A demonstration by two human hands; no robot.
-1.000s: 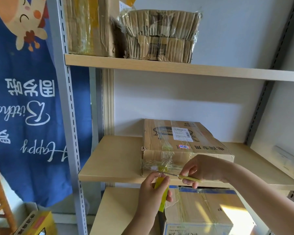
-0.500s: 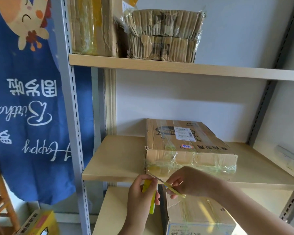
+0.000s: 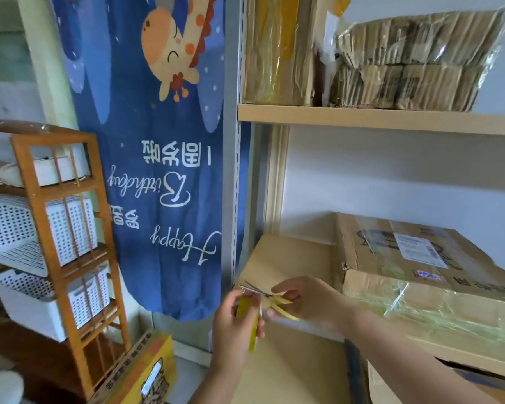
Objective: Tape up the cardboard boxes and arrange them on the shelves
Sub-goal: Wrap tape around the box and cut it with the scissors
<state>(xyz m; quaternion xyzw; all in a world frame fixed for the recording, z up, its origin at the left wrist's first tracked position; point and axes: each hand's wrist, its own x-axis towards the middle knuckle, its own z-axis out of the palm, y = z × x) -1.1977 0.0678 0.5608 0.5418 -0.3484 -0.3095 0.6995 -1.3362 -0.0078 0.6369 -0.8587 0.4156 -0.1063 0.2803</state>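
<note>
Scissors [image 3: 270, 298] pinched in right hand [image 3: 306, 303], left hand [image 3: 235, 325] gripping yellow tape roll [image 3: 250, 322] off the shelf's [image 3: 286, 258] front-left corner, probably freeing both from the taped cardboard box [image 3: 420, 275]

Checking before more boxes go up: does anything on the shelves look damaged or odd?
Yes. The box on the middle shelf has a torn front-left corner, and its tape is wrinkled along the front. On the top shelf, the wrapped bundle is crumpled. The blue banner hangs upside down.
</note>
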